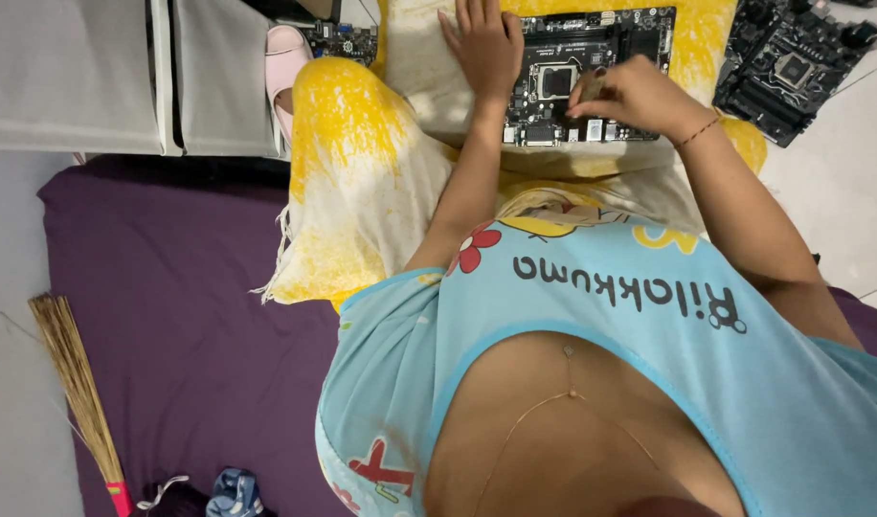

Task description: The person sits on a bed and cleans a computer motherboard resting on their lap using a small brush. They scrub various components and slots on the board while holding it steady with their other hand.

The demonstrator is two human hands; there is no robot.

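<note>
boards (582,77) three, hands (491,43) two, broom (79,393) one

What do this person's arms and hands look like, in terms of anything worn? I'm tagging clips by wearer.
Both arms are bare from the short light blue sleeves of a cartoon-printed top down to the hands. The right hand has a thin dark red cord bracelet at its wrist. The left hand shows no glove, bracelet or watch; rings cannot be made out.

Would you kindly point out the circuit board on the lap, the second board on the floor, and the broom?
circuit board on the lap (553,81): head view, on its square central socket.
second board on the floor (793,69): head view, on its middle.
broom (75,383): head view, on its straw bristles.
</note>
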